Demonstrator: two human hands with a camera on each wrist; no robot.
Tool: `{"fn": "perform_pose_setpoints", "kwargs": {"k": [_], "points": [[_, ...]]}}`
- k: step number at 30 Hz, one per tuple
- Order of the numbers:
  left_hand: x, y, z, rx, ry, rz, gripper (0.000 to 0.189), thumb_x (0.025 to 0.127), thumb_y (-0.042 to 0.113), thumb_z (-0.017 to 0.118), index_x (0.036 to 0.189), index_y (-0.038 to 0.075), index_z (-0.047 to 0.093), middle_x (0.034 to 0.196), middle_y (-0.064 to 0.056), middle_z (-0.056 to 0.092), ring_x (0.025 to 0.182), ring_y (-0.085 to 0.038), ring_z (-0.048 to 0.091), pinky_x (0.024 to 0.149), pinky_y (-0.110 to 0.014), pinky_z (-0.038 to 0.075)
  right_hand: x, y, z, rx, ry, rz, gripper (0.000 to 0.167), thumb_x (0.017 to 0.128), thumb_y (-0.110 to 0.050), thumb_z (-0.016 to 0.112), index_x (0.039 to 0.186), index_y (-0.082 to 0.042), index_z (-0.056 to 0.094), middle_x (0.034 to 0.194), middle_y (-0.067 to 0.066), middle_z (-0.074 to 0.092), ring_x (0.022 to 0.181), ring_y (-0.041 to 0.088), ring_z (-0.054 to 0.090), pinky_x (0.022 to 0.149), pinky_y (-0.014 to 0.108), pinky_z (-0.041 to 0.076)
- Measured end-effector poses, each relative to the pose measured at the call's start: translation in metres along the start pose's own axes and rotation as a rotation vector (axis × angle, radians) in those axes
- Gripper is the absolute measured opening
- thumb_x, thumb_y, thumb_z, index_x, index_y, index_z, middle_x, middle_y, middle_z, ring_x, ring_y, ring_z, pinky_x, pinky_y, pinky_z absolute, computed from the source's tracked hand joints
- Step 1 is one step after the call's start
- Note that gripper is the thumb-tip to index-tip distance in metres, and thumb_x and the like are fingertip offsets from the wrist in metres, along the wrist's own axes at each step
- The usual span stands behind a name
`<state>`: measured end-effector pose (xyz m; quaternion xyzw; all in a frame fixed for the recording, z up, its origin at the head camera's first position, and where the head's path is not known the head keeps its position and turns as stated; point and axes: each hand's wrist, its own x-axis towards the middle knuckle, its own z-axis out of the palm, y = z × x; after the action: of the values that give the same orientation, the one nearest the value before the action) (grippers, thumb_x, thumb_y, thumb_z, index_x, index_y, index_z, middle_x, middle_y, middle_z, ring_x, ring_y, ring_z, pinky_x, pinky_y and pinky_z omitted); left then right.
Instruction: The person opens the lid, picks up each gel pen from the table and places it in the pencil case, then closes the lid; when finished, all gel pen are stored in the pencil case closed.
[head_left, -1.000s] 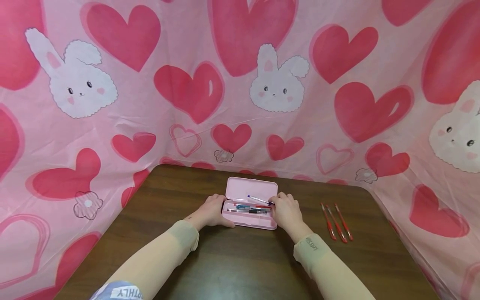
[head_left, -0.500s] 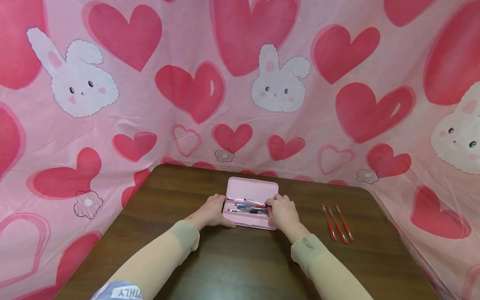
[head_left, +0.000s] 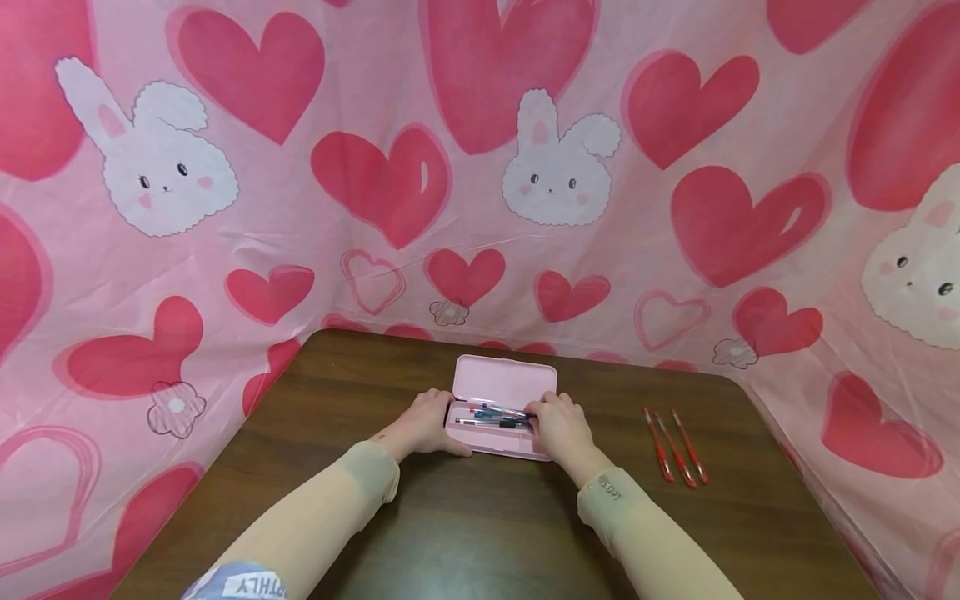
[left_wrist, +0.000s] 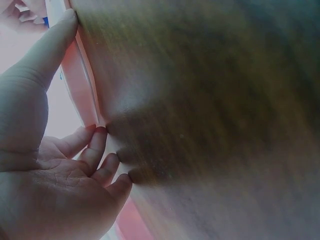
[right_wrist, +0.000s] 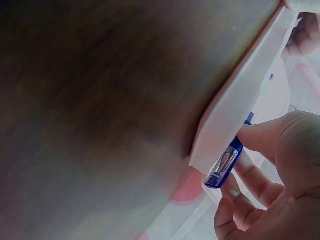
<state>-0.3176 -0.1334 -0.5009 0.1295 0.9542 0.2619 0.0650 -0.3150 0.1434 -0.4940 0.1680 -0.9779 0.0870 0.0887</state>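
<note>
A pink pencil case [head_left: 506, 379] lies on the table with its lid raised at the back and several pens [head_left: 487, 422] in its tray. My left hand [head_left: 427, 422] grips the left end of the case, thumb along the front wall and fingers round the side, as the left wrist view shows. At the right end, my right hand [head_left: 561, 429] pinches a clear pen with blue ends [right_wrist: 226, 164] between thumb and fingers. That pen is over the tray, its blue end sticking out past the case's right end in the right wrist view.
Three red pens [head_left: 677, 448] lie side by side on the brown wooden table [head_left: 480, 525], right of my right hand. Pink cloth with hearts and rabbits [head_left: 375, 283] hangs behind the table and along its sides.
My right hand has moved left and slightly down, bringing the blue pen from against the lid to in among the pens in the tray. My left hand stays put.
</note>
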Motion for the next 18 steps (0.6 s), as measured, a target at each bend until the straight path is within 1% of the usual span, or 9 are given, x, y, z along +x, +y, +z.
{"fn": "perform_pose_setpoints", "kwargs": {"k": [7, 14, 18], "points": [[0.0003, 0.0006, -0.0005, 0.007, -0.006, -0.006, 0.103, 0.071, 0.056, 0.101, 0.147, 0.003, 0.056, 0.142, -0.014, 0.061, 0.135, -0.032, 0.052, 0.123, -0.052, 0.048, -0.0012, -0.0006, 0.0019, -0.006, 0.008, -0.013, 0.019, 0.097, -0.018, 0.080, 0.116, -0.020, 0.084, 0.102, 0.007, 0.069, 0.096, 0.029, 0.060, 0.089, 0.050, 0.057], [0.0004, -0.0003, -0.0003, 0.022, 0.004, 0.003, 0.103, 0.070, 0.057, 0.101, 0.145, 0.002, 0.058, 0.140, -0.014, 0.062, 0.135, -0.033, 0.053, 0.122, -0.051, 0.048, -0.0017, -0.0037, 0.0033, 0.006, 0.012, -0.050, 0.019, 0.096, -0.016, 0.081, 0.115, -0.018, 0.085, 0.103, 0.009, 0.071, 0.097, 0.032, 0.061, 0.090, 0.052, 0.059], [0.0009, -0.0007, 0.0001, 0.022, 0.005, 0.006, 0.102, 0.070, 0.057, 0.101, 0.145, 0.002, 0.057, 0.140, -0.014, 0.062, 0.136, -0.033, 0.053, 0.123, -0.051, 0.048, -0.0020, -0.0053, 0.0051, 0.005, 0.024, -0.076, 0.020, 0.096, -0.014, 0.081, 0.115, -0.017, 0.086, 0.101, 0.010, 0.071, 0.095, 0.031, 0.061, 0.091, 0.050, 0.059]]}}
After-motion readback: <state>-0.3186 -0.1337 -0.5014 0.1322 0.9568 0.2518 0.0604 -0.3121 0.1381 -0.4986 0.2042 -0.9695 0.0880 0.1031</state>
